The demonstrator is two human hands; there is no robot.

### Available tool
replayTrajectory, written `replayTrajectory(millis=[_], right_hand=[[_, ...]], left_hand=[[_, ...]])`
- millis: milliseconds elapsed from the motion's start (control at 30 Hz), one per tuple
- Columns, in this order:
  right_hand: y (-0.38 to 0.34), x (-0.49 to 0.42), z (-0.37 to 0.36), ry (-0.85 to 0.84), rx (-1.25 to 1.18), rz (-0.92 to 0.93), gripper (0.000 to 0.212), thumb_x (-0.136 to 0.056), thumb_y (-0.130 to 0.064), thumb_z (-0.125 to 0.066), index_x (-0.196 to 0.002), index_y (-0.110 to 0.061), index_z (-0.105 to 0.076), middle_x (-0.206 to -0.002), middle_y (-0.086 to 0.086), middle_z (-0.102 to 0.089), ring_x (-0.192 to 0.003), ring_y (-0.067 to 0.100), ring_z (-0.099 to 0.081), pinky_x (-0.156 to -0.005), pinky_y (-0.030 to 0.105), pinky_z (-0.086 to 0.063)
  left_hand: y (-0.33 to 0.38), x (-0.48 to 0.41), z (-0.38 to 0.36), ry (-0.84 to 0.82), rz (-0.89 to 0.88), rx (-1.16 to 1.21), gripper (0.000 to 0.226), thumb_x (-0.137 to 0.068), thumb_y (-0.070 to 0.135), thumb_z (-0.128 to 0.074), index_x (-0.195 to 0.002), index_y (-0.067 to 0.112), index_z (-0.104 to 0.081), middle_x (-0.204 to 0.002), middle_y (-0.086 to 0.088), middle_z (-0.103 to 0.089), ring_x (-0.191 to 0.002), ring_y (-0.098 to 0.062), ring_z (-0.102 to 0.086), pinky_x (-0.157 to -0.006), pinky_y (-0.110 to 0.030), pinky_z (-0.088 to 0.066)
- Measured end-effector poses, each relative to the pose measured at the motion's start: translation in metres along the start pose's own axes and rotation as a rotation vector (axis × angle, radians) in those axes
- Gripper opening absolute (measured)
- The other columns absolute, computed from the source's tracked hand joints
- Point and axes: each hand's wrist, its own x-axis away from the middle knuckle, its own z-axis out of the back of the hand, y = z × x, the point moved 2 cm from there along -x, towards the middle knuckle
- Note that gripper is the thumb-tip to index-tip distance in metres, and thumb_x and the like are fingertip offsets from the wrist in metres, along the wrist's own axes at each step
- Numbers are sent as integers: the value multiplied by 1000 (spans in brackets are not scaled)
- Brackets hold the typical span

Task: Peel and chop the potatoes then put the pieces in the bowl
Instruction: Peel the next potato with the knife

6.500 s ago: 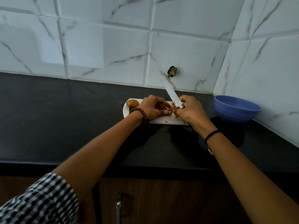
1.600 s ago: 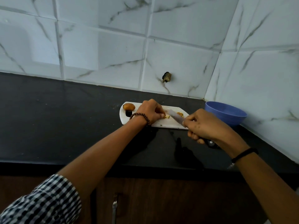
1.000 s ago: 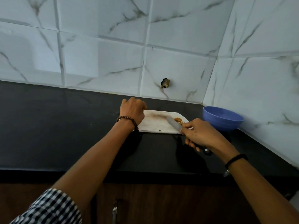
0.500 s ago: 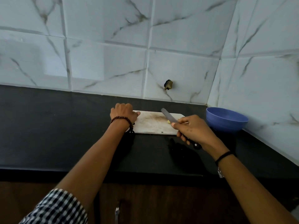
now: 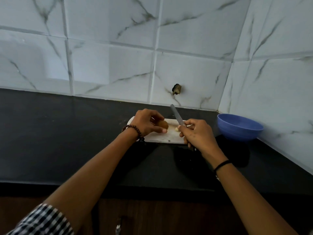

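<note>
A white cutting board (image 5: pixel 166 137) lies on the black counter near the back wall. My left hand (image 5: pixel 147 122) grips a brown unpeeled potato (image 5: pixel 163 124) over the board's left half. My right hand (image 5: pixel 196 132) holds a knife (image 5: pixel 176 116) by its handle, with the blade pointing up and away toward the wall. A small pale potato piece (image 5: pixel 176 129) lies on the board just left of my right hand. The blue bowl (image 5: pixel 239 126) stands on the counter to the right of the board.
The black counter (image 5: pixel 67 141) stretches far to the left. A white tiled wall runs behind, and a second tiled wall closes the corner right behind the bowl. A dark hole (image 5: pixel 176 89) shows in the back tile. Wooden cabinet doors sit under the counter's front edge.
My left hand went to the board's left end and came back toward the middle with the brown potato. My right hand raised the knife so the blade points up.
</note>
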Motion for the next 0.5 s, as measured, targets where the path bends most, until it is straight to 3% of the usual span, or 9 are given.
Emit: replayTrajectory(millis=[133, 267, 500], right_hand=[[4, -1, -2, -56, -127, -59, 13, -88, -17, -66, -99, -16, -73, -75, 3, -75, -53, 12, -61, -46, 24, -47], [0, 2, -3, -120, -166, -70, 13, -94, -23, -62, -105, -23, -69, -81, -3, -77, -56, 12, -60, -47, 25, -44], [-8, 11, -3, -170, -123, -30, 15, -100, -25, -59, -113, -23, -64, -80, 2, -76, -51, 7, -54, -41, 18, -41]], left_hand=[[-5, 1, -1, 2, 21, 9, 48, -60, 35, -90, -102, 20, -73, -92, 8, -72, -88, -2, -66, -86, -16, -49], [-5, 1, 3, -38, 49, -3, 47, -62, 38, -88, -104, 21, -74, -92, 9, -73, -89, 1, -65, -86, -13, -45], [-11, -3, 8, -142, 161, -20, 47, -71, 38, -82, -113, 21, -70, -106, 8, -68, -101, -5, -60, -96, -23, -43]])
